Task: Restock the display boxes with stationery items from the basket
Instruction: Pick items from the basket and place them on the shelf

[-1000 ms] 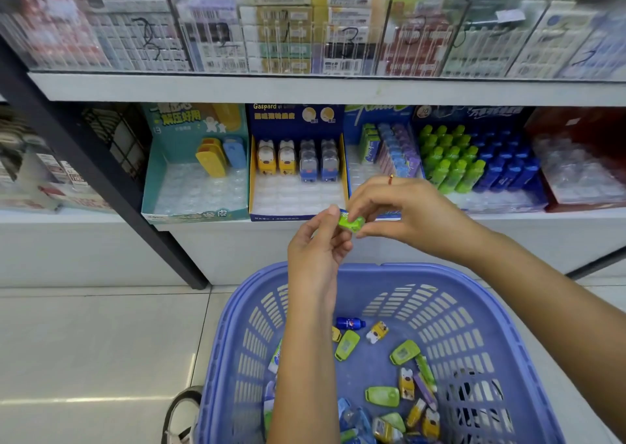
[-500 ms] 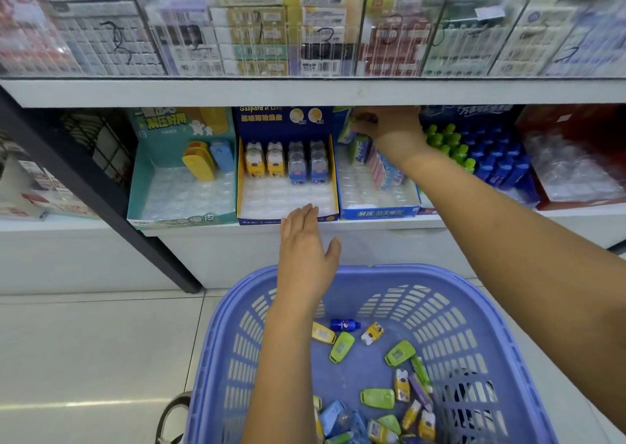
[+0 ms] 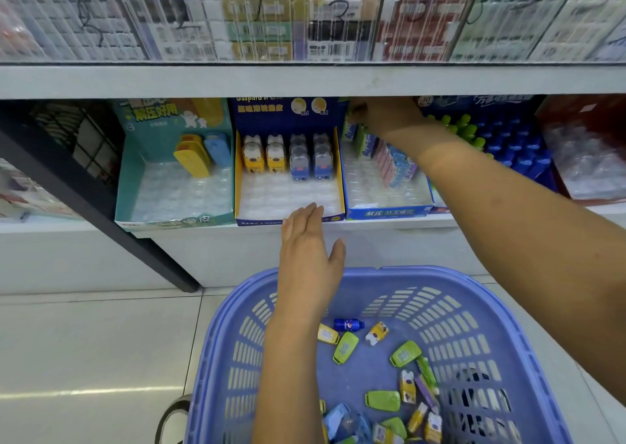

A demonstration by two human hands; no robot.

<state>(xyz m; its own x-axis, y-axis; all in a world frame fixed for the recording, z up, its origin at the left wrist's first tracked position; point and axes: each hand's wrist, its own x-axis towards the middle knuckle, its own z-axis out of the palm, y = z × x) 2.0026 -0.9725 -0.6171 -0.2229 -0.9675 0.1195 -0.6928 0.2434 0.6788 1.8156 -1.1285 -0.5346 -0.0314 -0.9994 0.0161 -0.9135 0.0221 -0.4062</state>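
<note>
Two white shelves [image 3: 305, 81] above pale floor tiles [image 3: 84, 342], blue basket [image 3: 440, 274], left hand [image 3: 308, 260] fingers straight, right hand [image 3: 382, 115] fingers' grip unclear

A white shelf board [image 3: 305, 81] spans the top; above it stand clear bins [image 3: 338, 13] of packaged goods with handwritten numbers. A black post [image 3: 101, 186] slants down at left to the pale tiled floor [image 3: 84, 359]; a wire grid [image 3: 78, 138] sits behind it.

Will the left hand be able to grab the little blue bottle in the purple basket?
Probably yes. The left hand is open and empty above the far rim of the purple plastic basket, and the small blue bottle lies uncovered on the basket floor beside that forearm.
</note>
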